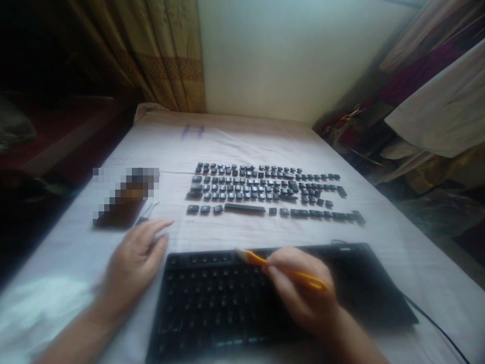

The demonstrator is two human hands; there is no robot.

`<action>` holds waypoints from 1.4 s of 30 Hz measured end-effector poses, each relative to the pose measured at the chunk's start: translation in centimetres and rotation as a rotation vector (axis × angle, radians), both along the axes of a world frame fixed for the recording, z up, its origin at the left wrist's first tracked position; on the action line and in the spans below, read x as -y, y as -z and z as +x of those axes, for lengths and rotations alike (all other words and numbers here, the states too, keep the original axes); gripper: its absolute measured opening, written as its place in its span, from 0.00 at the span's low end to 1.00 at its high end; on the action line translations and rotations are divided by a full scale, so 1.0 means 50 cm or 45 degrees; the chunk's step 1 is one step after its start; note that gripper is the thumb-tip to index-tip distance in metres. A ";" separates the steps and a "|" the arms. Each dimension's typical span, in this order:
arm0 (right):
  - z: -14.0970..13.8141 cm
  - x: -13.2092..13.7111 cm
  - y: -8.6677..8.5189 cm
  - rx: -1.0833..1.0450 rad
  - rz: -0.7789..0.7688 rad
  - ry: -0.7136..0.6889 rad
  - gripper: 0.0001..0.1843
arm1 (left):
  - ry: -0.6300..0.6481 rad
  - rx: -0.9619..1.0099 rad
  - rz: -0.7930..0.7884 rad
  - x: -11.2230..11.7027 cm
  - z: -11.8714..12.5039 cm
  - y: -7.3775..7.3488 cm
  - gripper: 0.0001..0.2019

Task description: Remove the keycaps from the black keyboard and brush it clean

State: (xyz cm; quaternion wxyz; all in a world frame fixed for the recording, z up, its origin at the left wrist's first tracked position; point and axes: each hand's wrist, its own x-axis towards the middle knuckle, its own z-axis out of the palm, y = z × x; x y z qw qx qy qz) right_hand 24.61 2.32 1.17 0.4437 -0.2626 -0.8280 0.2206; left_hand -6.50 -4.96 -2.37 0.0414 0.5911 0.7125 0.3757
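Observation:
A black keyboard (212,283) with its keycaps off lies in front of me, its bare key sockets showing. My right hand (303,288) grips a small brush (257,259) with an orange handle. The brush's pale bristles are at the keyboard's top edge, near the upper row; whether they touch is too blurred to tell. My left hand (138,258) rests on the cloth just left of the keyboard's upper corner, holding nothing, with forefinger stretched out and thumb apart. Beyond the keyboard, loose black keycaps (242,189) are laid out in rows, with the long space bar (244,208) among them.
A pale cloth (227,141) covers the surface. A partly pixelated dark object (121,205) lies at the left, with a thin light-coloured tool (147,211) beside it. The keyboard's cable (435,323) runs off right. A curtain (170,60) and hanging fabrics (439,111) stand behind.

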 end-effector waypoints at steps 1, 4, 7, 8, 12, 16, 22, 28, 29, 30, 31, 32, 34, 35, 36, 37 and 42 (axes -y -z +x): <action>0.000 0.001 0.000 -0.012 -0.013 0.002 0.10 | 0.044 -0.089 0.037 -0.001 0.001 0.001 0.16; 0.002 0.002 -0.005 -0.053 -0.029 0.013 0.12 | 0.097 -0.230 0.055 -0.004 0.002 0.010 0.16; 0.004 0.002 -0.011 -0.069 -0.033 0.027 0.13 | 0.084 -0.232 0.014 -0.004 0.000 0.019 0.17; 0.004 0.002 -0.014 -0.071 -0.022 0.033 0.13 | 0.082 -0.217 0.000 -0.004 -0.001 0.021 0.17; 0.001 -0.001 -0.018 -0.055 0.059 0.031 0.11 | 0.101 -0.195 -0.017 -0.004 -0.003 0.023 0.16; -0.003 -0.003 -0.016 -0.018 0.102 0.006 0.12 | 0.123 -0.187 -0.025 -0.005 -0.005 0.021 0.16; -0.003 -0.002 -0.012 -0.042 0.043 -0.014 0.13 | 0.121 -0.160 -0.045 -0.004 -0.004 0.020 0.16; 0.002 0.001 -0.016 -0.132 0.021 0.038 0.14 | 0.125 -0.163 -0.039 -0.004 -0.002 0.017 0.16; 0.002 0.001 -0.017 -0.131 0.021 0.038 0.14 | 0.122 -0.158 -0.043 -0.004 -0.002 0.017 0.16; 0.002 0.001 -0.018 -0.119 0.027 0.031 0.14 | 0.119 -0.155 -0.049 -0.004 -0.003 0.017 0.16; 0.001 0.001 -0.019 -0.101 0.039 0.020 0.14 | 0.118 -0.154 -0.050 -0.004 -0.003 0.018 0.16; 0.000 0.000 -0.020 -0.081 0.053 0.005 0.14 | 0.119 -0.155 -0.046 -0.005 -0.004 0.019 0.16; -0.003 -0.001 -0.021 -0.057 0.076 -0.025 0.14 | 0.135 -0.166 -0.028 -0.005 -0.006 0.021 0.15; -0.004 -0.001 -0.020 -0.046 0.077 -0.037 0.13 | 0.144 -0.175 -0.016 -0.005 -0.006 0.022 0.15; -0.004 -0.001 -0.019 -0.034 0.072 -0.041 0.13 | 0.150 -0.184 -0.009 -0.005 -0.007 0.023 0.15; -0.005 -0.001 -0.018 -0.021 0.065 -0.042 0.12 | 0.152 -0.191 -0.005 -0.005 -0.007 0.023 0.15; -0.004 -0.001 -0.010 -0.026 0.075 -0.046 0.13 | 0.143 -0.177 -0.035 -0.004 -0.005 0.020 0.16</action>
